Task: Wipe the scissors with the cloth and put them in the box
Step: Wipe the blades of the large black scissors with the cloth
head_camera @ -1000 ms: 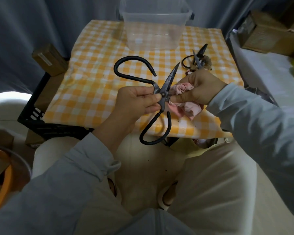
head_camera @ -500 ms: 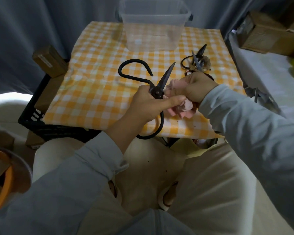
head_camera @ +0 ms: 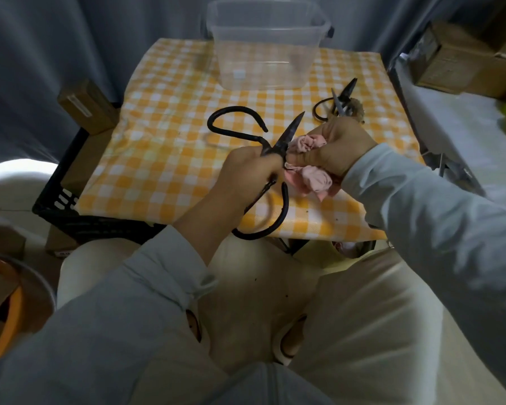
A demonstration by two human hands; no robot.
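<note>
While the left hand grips the black scissors near their pivot, just above the table's near edge, the right hand clutches the bunched pink cloth against the blade. Wiping looks underway, not finished. The clear box at the far edge shows nothing inside, and a second pair lies unwiped, it seems.

Two pairs of scissors are in view, one large black pair and one smaller pair. There is one clear box, one pink cloth, one left hand and one right hand.
</note>
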